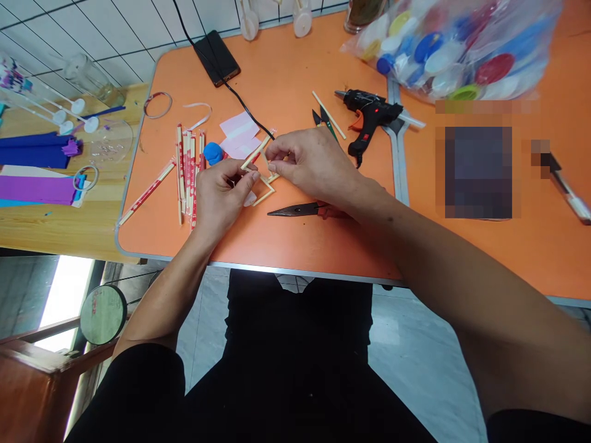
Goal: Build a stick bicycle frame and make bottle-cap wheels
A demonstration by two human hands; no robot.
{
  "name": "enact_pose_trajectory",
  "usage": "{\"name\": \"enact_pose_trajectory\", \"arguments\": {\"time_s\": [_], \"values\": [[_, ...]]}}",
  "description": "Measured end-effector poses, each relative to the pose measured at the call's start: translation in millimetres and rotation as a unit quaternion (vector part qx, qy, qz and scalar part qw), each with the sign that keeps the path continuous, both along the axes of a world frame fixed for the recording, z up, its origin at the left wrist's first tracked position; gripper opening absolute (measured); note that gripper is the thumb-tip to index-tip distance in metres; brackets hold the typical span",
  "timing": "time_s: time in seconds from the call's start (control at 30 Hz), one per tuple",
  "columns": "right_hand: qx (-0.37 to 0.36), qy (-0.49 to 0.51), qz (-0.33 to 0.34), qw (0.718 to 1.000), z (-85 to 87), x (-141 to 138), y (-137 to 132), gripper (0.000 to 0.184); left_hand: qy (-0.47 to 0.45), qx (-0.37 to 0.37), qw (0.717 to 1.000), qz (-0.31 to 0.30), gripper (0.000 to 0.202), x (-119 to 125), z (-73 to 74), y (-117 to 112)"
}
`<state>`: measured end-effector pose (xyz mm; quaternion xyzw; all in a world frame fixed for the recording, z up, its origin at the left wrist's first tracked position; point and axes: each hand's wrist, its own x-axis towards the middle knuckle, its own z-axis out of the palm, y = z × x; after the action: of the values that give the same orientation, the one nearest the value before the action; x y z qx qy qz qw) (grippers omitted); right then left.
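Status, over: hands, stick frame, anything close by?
Left hand and right hand pinching stick frame. Pliers by right wrist, wrapped chopsticks by left hand.

Bright, even daylight over the orange table (295, 240), colours strong and clean. Only soft, short shadows under the left hand (220, 198), the right hand (310, 161) and the stick frame (265, 197) pinched between them. White glare on the plastic bag (462, 43), slightly smeared towards the top edge. Blown-out white patch (64, 295) at lower left. Sharp in the middle; table edge bowed by the wide lens, near forearm (462, 295) swollen. Pixelated blocks (478, 172) at right.
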<state>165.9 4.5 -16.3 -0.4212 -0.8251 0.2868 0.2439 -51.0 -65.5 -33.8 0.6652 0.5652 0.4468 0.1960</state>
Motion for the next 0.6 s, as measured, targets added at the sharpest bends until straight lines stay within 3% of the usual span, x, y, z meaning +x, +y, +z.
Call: {"name": "enact_pose_trajectory", "arguments": {"time_s": [0.6], "values": [[0.002, -0.01, -0.003, 1.0, 4.2, -1.8, -2.8, 0.014, -0.008, 0.025, 1.0, -0.006, 0.019, 1.1, -2.8, 0.7]]}}
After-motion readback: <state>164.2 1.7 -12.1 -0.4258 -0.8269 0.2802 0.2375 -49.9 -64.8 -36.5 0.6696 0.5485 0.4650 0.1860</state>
